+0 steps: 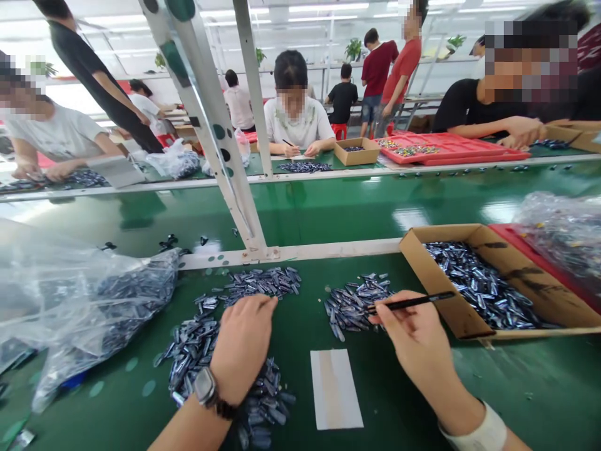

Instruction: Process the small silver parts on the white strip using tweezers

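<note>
My right hand (416, 332) is closed around slim black tweezers (417, 302), whose tip reaches the right-hand pile of small dark, shiny plastic pieces (350, 307). My left hand (248, 341), with a watch on its wrist, hovers at a larger pile of the same pieces (192, 351). Its fingers are curled in and mostly hidden, so what they hold cannot be made out. Behind it lies another heap of these pieces (265, 282). Between my hands a white card (350, 394) with a tan strip down its middle lies flat on the green bench.
A cardboard box (539, 288) of dark pieces stands at right, beside a red tray (563, 266) and plastic bags (563, 232). At left lies a clear bag of pieces (136, 294). A white metal post (220, 138) rises ahead. Across the green belt (328, 200), several people work.
</note>
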A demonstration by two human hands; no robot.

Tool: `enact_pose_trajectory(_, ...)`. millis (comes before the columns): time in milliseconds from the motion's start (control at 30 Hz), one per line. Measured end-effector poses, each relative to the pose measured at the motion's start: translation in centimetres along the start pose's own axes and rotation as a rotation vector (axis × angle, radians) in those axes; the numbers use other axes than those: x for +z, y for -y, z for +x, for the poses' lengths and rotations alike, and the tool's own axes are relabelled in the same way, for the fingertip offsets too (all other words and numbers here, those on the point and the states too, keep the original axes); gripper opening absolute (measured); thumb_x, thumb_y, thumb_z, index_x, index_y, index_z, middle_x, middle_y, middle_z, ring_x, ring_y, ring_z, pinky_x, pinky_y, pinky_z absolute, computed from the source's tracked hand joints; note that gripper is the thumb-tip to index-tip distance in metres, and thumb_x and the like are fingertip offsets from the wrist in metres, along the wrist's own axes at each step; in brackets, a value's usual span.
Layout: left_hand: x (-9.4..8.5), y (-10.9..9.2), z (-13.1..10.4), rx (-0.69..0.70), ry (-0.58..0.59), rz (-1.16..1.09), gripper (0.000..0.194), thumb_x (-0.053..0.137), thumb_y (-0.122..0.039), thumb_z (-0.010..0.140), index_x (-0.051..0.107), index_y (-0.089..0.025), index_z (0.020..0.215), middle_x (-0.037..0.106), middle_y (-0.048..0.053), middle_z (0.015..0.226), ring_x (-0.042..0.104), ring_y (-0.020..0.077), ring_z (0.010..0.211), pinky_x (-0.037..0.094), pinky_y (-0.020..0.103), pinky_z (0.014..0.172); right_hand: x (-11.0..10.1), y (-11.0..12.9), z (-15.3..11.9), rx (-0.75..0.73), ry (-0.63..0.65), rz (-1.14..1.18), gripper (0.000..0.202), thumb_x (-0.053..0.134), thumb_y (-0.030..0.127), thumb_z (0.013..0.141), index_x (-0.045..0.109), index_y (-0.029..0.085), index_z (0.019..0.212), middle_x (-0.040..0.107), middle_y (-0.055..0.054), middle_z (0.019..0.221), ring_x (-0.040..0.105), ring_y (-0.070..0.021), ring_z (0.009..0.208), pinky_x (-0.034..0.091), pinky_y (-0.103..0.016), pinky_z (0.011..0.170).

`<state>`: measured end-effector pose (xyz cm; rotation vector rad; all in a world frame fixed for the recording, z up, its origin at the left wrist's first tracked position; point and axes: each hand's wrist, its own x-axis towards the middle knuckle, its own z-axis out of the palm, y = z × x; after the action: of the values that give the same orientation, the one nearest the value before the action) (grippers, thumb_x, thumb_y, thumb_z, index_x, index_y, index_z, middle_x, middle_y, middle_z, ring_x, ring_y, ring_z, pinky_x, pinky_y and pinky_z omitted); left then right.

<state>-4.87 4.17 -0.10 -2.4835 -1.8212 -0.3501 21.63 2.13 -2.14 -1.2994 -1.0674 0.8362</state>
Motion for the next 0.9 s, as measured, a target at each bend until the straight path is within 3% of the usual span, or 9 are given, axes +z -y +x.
enact_pose_trajectory(100, -0.2, 2.3, 0.6, -0.102, -0.042, 0.049, 0.028, 0.048, -0.016, 0.091, 0.073, -0.022, 0.102, 0.069, 0.01, 0.11, 0.06, 0.0325, 0.105, 0.046, 0.048, 0.086, -0.6, 0.3, 0.9, -0.001, -0.047, 0.017, 0.038, 0.077, 0.048, 0.076, 0.052, 0.025, 0.09, 0.067, 0.0, 0.077, 0.071, -0.0174, 0.061, 0.06, -0.027, 0.058)
enact_pose_trajectory(167, -0.3, 2.9, 0.7, -0.125, -0.045, 0.056, 0.024, 0.051, -0.02, 0.09, 0.074, -0.023, 0.092, 0.071, 0.007, 0.106, 0.061, 0.0312, 0.102, 0.047, 0.046, 0.084, -0.6, 0.3, 1.0, 0.011, -0.035, 0.027, 0.039, 0.078, 0.049, 0.075, 0.052, 0.024, 0.09, 0.067, 0.0, 0.074, 0.071, -0.0173, 0.059, 0.06, -0.027, 0.057)
enact_pose_trajectory(333, -0.6, 2.6, 0.6, -0.148, -0.057, 0.03, 0.018, 0.052, -0.021, 0.085, 0.069, -0.022, 0.077, 0.071, 0.005, 0.093, 0.062, 0.0284, 0.093, 0.047, 0.042, 0.08, -0.1, -0.2, 0.7, 0.034, 0.014, 0.034, 0.041, 0.078, 0.051, 0.074, 0.053, 0.023, 0.09, 0.066, 0.0, 0.074, 0.071, -0.0182, 0.061, 0.061, -0.03, 0.059)
enact_pose_trajectory(500, -0.5, 2.3, 0.7, -0.102, -0.087, -0.058, 0.021, 0.046, -0.021, 0.086, 0.065, -0.021, 0.079, 0.07, 0.006, 0.086, 0.063, 0.0287, 0.088, 0.048, 0.045, 0.079, 0.1, -0.5, 1.0, 0.038, 0.017, 0.043, 0.044, 0.076, 0.055, 0.074, 0.051, 0.024, 0.093, 0.065, 0.0, 0.074, 0.069, -0.0193, 0.064, 0.062, -0.033, 0.061)
enact_pose_trajectory(633, -0.6, 0.4, 0.1, 0.039, -0.083, -0.166, 0.027, 0.04, -0.019, 0.091, 0.065, -0.02, 0.098, 0.071, 0.006, 0.095, 0.063, 0.023, 0.091, 0.05, 0.04, 0.087, 0.1, -0.4, 0.9, 0.04, 0.079, 0.055, 0.043, 0.075, 0.055, 0.075, 0.051, 0.023, 0.092, 0.064, 0.0, 0.078, 0.069, -0.0188, 0.067, 0.062, -0.034, 0.064)
enact_pose_trajectory(733, -0.8, -1.9, -1.0, 0.161, -0.021, -0.337, 0.027, 0.04, -0.015, 0.091, 0.065, -0.022, 0.097, 0.07, 0.003, 0.092, 0.064, 0.0189, 0.088, 0.052, 0.035, 0.083, 0.2, 0.1, 0.3, 0.067, 0.19, 0.051, 0.038, 0.073, 0.052, 0.079, 0.053, 0.022, 0.091, 0.066, -0.002, 0.081, 0.069, -0.0183, 0.068, 0.062, -0.035, 0.066)
enact_pose_trajectory(900, -0.5, -4.3, -2.3, 0.105, 0.154, -0.558, 0.016, 0.052, -0.011, 0.087, 0.064, -0.022, 0.084, 0.069, 0.0, 0.083, 0.064, 0.0173, 0.078, 0.053, 0.03, 0.074, 0.5, 0.6, -0.8, 0.131, 0.337, 0.019, 0.031, 0.073, 0.046, 0.081, 0.056, 0.021, 0.09, 0.066, -0.003, 0.084, 0.068, -0.0185, 0.072, 0.061, -0.035, 0.069)
